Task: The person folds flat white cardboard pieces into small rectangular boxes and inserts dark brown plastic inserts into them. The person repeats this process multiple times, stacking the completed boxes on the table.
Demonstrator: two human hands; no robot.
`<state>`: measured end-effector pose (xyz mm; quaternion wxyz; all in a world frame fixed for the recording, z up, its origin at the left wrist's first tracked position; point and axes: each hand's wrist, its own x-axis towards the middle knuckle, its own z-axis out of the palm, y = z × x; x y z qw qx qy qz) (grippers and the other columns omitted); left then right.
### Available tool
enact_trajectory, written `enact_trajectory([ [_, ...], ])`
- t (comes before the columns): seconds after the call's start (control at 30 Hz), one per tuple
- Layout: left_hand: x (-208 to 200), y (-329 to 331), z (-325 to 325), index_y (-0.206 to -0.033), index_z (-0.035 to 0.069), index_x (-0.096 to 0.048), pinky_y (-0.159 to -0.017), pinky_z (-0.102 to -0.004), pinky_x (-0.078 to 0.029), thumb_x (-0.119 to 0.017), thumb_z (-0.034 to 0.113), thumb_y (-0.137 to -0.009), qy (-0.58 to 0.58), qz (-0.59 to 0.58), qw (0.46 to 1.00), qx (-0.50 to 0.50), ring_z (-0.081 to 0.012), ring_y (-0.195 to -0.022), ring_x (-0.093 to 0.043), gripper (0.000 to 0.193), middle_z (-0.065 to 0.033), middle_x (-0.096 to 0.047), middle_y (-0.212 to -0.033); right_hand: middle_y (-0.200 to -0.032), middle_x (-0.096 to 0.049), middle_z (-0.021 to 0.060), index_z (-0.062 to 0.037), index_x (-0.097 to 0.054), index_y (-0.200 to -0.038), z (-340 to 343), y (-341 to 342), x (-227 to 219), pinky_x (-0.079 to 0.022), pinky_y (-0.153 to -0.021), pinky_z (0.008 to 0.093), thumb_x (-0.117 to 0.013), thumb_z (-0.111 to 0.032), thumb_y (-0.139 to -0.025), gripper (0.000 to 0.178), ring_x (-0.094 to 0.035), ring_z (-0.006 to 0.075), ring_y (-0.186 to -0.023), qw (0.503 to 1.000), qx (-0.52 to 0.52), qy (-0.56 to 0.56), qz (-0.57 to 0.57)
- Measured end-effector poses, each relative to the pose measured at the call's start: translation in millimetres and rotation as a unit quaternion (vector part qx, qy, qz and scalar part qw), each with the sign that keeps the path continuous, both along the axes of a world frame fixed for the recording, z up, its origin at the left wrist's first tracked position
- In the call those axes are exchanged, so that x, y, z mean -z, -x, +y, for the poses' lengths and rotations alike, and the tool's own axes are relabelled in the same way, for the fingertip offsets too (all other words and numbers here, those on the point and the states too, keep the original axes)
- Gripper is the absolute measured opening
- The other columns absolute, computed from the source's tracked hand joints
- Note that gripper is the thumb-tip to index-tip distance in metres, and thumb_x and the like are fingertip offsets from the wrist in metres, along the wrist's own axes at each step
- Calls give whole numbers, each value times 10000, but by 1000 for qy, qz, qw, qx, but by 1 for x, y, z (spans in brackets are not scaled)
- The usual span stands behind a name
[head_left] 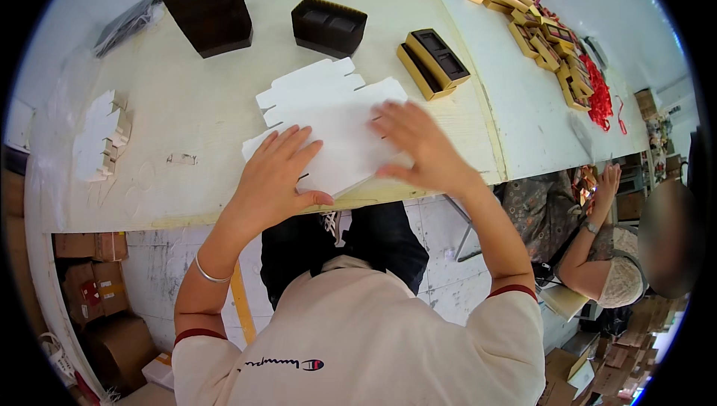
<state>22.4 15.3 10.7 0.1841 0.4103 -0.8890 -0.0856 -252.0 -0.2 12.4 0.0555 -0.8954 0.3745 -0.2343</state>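
A flat white die-cut box blank (pixel 328 118) with slotted flaps lies on the table close to its front edge. My left hand (pixel 278 171) rests on its left side, fingers spread and stretched forward. Over the right side lies my right hand (pixel 420 148), fingers stretched out and slightly blurred. Neither hand grips anything. Beyond the blank stand a tall stack of black trays (pixel 205 6) and a shorter stack of black trays (pixel 328 26). Right of them sit gold boxes with a black insert (pixel 441 62).
At the left lie stacked folded white blanks (pixel 103 137). Several gold boxes (pixel 549 40) and a heap of red ribbon (pixel 597 96) cover the far right. A co-worker's hand (pixel 606 186) is at the right table edge. Cardboard boxes (pixel 101 286) stand below left.
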Motion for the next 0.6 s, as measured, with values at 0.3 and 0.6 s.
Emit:
enact_trajectory([
  [0.3, -14, 2, 3, -978, 0, -630, -847, -368, -478, -739, 390, -729, -33, 32, 998, 31, -296, -1077, -549, 476, -148, -602, -1121, -1154, -631, 134, 11, -643, -1060, -4, -11, -10, -421, -979, 414, -740, -117, -716, 380, -550, 317, -1131, 983, -74, -168, -22],
  [0.6, -12, 17, -17, -943, 30, -620, -640, -356, -452, -698, 258, -804, -154, 82, 984, -43, -253, -699, -557, 278, -74, -625, -810, -709, -630, 140, 3, -614, -808, -15, -30, -9, -469, -622, 403, -639, -101, -827, 109, -618, 325, -685, 992, 33, -69, -104],
])
